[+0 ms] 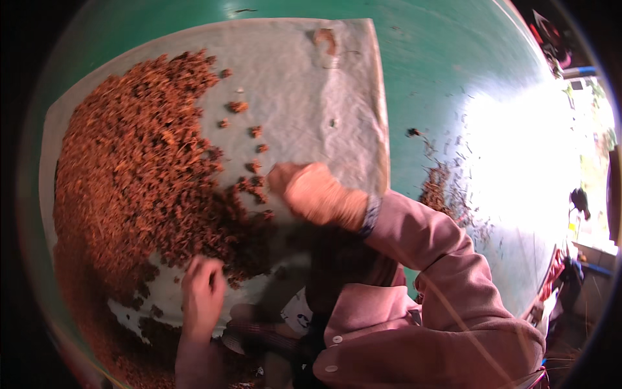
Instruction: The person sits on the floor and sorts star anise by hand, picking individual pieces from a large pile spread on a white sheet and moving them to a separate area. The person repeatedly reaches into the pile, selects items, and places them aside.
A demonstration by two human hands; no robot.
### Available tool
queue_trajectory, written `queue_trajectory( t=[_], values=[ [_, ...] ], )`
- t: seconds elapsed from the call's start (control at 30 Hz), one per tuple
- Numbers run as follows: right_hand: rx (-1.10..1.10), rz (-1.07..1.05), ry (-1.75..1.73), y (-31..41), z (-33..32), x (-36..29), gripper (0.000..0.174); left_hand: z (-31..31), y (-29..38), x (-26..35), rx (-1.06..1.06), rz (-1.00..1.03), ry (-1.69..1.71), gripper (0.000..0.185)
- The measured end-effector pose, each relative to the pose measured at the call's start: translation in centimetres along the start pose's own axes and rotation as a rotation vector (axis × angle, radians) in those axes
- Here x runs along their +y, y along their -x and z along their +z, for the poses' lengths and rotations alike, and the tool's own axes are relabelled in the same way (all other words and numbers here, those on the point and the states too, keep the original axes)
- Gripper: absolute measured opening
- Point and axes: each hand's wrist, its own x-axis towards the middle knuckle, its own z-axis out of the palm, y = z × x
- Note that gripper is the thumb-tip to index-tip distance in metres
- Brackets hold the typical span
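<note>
A wide heap of reddish-brown dried plant pieces [131, 160], perhaps dried flowers or star-shaped pods, covers the left of a whitish sheet [291, 73]. My left hand [204, 282] is at the heap's near edge with its fingers curled; whether it holds a piece cannot be seen. Over the sheet, right of the heap, my right hand [311, 192] is blurred, its fingers bent down beside a few loose clusters [253, 187]. What is between those fingers is hidden. More single clusters [238, 106] lie apart in a loose line farther up the sheet.
The sheet lies on a green surface [418, 63]. Right of the sheet is a small pile of brown stems and bits [436, 187], with dark scraps around it, beside strong glare. A curved brown piece [325, 41] lies near the sheet's far right corner.
</note>
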Motion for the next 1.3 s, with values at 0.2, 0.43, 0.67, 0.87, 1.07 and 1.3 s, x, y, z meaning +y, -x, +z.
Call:
queue_trajectory(
  t=[0.2, 0.43, 0.67, 0.87, 1.07, 1.3],
  values=[
    [0.186, 0.797, 0.374, 16.1, -3.1, 13.9, 0.030, -3.6, 10.8, -4.3, -0.251, -0.376, -0.381, 0.034],
    [0.304, 0.807, -0.071, 13.3, -3.6, 11.2, 0.020, 2.0, 4.4, 0.8, 0.030, -0.203, 0.090, 0.042],
    [0.029, 0.013, -0.740, 3.6, -2.2, -5.5, 0.026, 8.3, -2.0, 9.5, 0.110, -0.245, 1.509, 0.035],
    [-0.022, 0.127, -1.040, 2.9, -0.6, -7.9, 0.019, 6.6, 1.0, 8.1, 0.133, -0.288, 1.226, 0.029],
    [-0.061, 0.024, -0.738, 3.5, 0.8, -7.7, 0.004, 6.2, 2.4, 8.1, 0.093, -0.077, 0.564, 0.039],
    [-0.180, 0.373, 0.225, -1.3, -1.4, 2.5, 0.048, -3.3, 10.1, -0.1, -0.750, -0.510, -0.623, 0.053]
  ],
)
